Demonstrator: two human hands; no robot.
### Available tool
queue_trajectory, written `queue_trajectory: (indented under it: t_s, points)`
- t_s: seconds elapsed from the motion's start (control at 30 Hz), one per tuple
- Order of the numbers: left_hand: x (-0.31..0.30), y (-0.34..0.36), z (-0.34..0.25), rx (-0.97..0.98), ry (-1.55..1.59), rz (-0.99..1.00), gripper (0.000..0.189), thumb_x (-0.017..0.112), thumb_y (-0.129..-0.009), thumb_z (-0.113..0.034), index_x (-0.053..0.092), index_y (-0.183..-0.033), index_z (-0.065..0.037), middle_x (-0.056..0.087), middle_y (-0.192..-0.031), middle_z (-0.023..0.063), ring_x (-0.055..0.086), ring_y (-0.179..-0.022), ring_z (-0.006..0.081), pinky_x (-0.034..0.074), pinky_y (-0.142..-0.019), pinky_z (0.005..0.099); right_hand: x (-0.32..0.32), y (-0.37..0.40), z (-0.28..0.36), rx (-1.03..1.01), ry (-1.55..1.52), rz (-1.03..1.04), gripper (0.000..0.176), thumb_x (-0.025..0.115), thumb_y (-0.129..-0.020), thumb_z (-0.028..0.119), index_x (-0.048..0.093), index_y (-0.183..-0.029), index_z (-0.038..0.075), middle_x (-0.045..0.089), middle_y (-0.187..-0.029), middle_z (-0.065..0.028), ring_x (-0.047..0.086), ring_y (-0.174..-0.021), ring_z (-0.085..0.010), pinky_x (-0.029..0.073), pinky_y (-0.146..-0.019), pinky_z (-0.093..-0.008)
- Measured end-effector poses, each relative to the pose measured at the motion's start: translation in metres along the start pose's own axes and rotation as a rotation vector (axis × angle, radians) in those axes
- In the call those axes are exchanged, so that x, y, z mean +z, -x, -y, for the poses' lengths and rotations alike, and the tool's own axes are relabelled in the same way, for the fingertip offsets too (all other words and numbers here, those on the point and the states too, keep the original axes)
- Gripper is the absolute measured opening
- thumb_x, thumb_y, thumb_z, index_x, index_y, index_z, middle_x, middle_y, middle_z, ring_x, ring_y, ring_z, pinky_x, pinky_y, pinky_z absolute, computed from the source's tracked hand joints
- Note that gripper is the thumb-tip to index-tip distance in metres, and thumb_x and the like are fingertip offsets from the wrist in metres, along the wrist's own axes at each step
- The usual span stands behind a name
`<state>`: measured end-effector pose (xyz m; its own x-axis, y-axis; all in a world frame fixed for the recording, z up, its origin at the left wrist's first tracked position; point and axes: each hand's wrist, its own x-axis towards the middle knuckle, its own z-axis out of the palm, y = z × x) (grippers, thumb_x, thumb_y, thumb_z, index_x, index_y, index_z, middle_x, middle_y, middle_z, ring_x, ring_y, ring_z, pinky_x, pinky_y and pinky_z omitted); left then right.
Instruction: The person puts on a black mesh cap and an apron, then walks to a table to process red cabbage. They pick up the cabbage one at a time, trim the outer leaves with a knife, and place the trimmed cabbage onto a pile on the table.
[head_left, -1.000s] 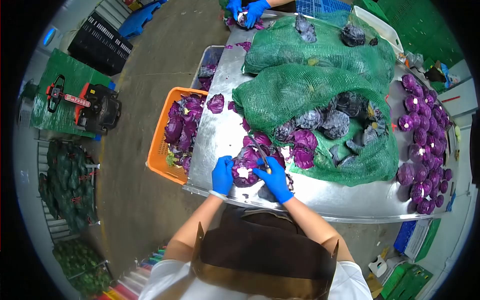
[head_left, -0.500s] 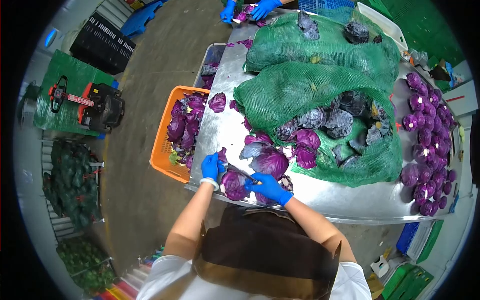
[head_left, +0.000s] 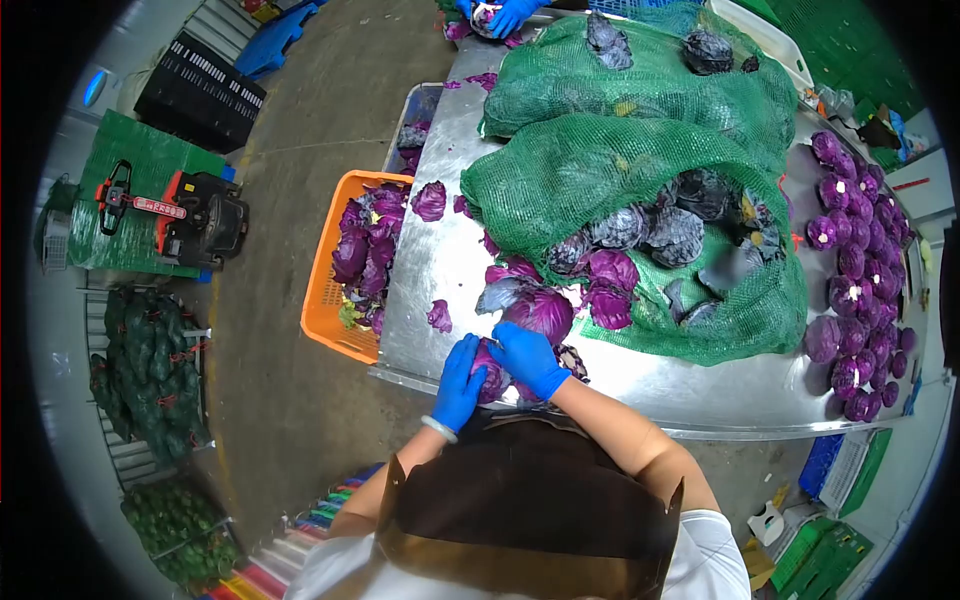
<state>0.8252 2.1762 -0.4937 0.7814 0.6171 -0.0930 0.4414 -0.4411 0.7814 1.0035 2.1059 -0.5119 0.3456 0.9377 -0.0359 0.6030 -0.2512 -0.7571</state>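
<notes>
My left hand [head_left: 459,384], in a blue glove, rests against the left side of a red cabbage [head_left: 490,374] at the table's near edge, its fingers extended. My right hand [head_left: 530,358], also gloved in blue, is curled over the cabbage's upper right; what its fingers hold is hidden. Beyond them lies a larger cabbage [head_left: 540,315] with loose outer leaves, and more purple leaves [head_left: 611,288] are to its right. A torn leaf [head_left: 439,316] lies on the metal table [head_left: 420,270] at the left.
An orange crate [head_left: 318,290] of leaves stands beside the table's left edge. Green mesh sacks [head_left: 600,170] of cabbages cover the middle. Trimmed cabbages [head_left: 850,290] sit at the right. Another person's gloved hands [head_left: 508,14] work at the far end.
My left hand has moved right and down onto the cabbage, leaving the torn leaf on the table. My right hand has shifted up slightly and now covers more of the cabbage; the knife is hidden.
</notes>
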Motion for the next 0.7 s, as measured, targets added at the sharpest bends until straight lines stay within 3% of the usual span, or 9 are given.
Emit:
queue_trajectory:
  t_s: [0.13, 0.23, 0.3, 0.37, 0.4, 0.5, 0.53, 0.63, 0.7]
  points:
    - [0.005, -0.013, -0.012, 0.084, -0.132, -0.010, 0.050, 0.055, -0.098, -0.023, 0.048, -0.144, -0.006, 0.045, -0.148, 0.0199, 0.039, -0.138, 0.0364, 0.031, -0.115, 0.0437, 0.013, -0.003, -0.047, 0.170, 0.201, -0.040, 0.025, 0.069, -0.084, 0.032, 0.069, -0.099, 0.012, 0.069, -0.091, -0.0152, 0.068, -0.080, -0.0335, 0.053, -0.069, -0.0455]
    - [-0.001, -0.013, 0.000, 0.012, 0.048, 0.058, 0.046, 0.054, -0.098, -0.022, 0.052, -0.142, -0.007, 0.048, -0.147, 0.0195, 0.041, -0.137, 0.0357, 0.030, -0.115, 0.0426, 0.000, 0.004, -0.080, 0.226, 0.353, 0.056, 0.025, 0.069, -0.081, 0.029, 0.071, -0.101, 0.014, 0.070, -0.089, -0.0150, 0.068, -0.082, -0.0333, 0.053, -0.069, -0.0447]
    - [-0.011, -0.003, 0.019, -0.105, 0.355, 0.116, 0.044, 0.053, -0.098, -0.018, 0.053, -0.140, -0.004, 0.049, -0.146, 0.0166, 0.039, -0.140, 0.0313, 0.027, -0.118, 0.0408, 0.003, 0.013, -0.086, 0.162, 0.296, -0.125, 0.026, 0.068, -0.081, 0.026, 0.072, -0.104, 0.014, 0.070, -0.089, -0.0140, 0.068, -0.083, -0.0330, 0.053, -0.070, -0.0441]
    - [-0.021, -0.003, 0.034, -0.191, 0.555, 0.165, 0.045, 0.051, -0.098, -0.016, 0.050, -0.142, -0.003, 0.048, -0.146, 0.0150, 0.037, -0.142, 0.0286, 0.025, -0.119, 0.0401, -0.024, 0.018, -0.065, 0.056, 0.095, -0.187, 0.040, 0.071, -0.079, 0.024, 0.066, -0.117, 0.013, 0.068, -0.106, -0.0139, 0.068, -0.088, -0.0325, 0.054, -0.076, -0.0434]
    - [-0.021, -0.002, 0.035, -0.243, 0.540, 0.182, 0.063, 0.066, -0.091, -0.022, 0.043, -0.146, -0.001, 0.043, -0.149, 0.0169, 0.033, -0.144, 0.0295, 0.024, -0.120, 0.0402, -0.043, 0.019, -0.030, 0.014, -0.023, -0.169, 0.044, 0.072, -0.079, 0.024, 0.064, -0.121, 0.013, 0.066, -0.112, -0.0139, 0.067, -0.090, -0.0327, 0.054, -0.078, -0.0432]
    - [-0.023, 0.002, -0.001, -0.056, 0.176, 0.189, 0.094, 0.084, -0.075, -0.030, 0.035, -0.149, -0.001, 0.037, -0.151, 0.0220, 0.032, -0.144, 0.0346, 0.026, -0.119, 0.0414, -0.044, 0.031, 0.016, -0.205, -0.279, 0.067, 0.058, 0.076, -0.076, 0.026, 0.056, -0.129, 0.014, 0.058, -0.129, -0.0125, 0.066, -0.098, -0.0335, 0.054, -0.082, -0.0420]
    - [-0.020, 0.000, 0.005, -0.017, 0.037, 0.203, 0.111, 0.092, -0.063, -0.029, 0.029, -0.150, 0.000, 0.036, -0.150, 0.0192, 0.039, -0.139, 0.0317, 0.033, -0.115, 0.0406, -0.036, 0.033, 0.026, -0.230, -0.299, 0.077, 0.056, 0.077, -0.075, 0.027, 0.057, -0.126, 0.013, 0.060, -0.121, -0.0126, 0.066, -0.100, -0.0344, 0.054, -0.082, -0.0415]
    - [-0.016, -0.008, -0.009, -0.120, 0.039, 0.165, 0.105, 0.091, -0.065, -0.029, 0.033, -0.148, 0.000, 0.038, -0.149, 0.0190, 0.042, -0.136, 0.0305, 0.035, -0.114, 0.0409, -0.037, 0.028, 0.030, -0.164, -0.252, 0.127, 0.058, 0.078, -0.073, 0.026, 0.057, -0.124, 0.011, 0.060, -0.115, -0.0118, 0.064, -0.102, -0.0336, 0.054, -0.079, -0.0423]
    - [-0.017, -0.006, -0.010, -0.163, 0.131, 0.117, 0.100, 0.092, -0.062, -0.027, 0.040, -0.144, -0.003, 0.046, -0.143, 0.0170, 0.047, -0.131, 0.0294, 0.039, -0.111, 0.0413, -0.027, 0.034, 0.010, -0.093, -0.217, 0.047, 0.043, 0.075, -0.075, 0.020, 0.059, -0.114, 0.011, 0.062, -0.104, -0.0141, 0.065, -0.094, -0.0366, 0.053, -0.075, -0.0443]
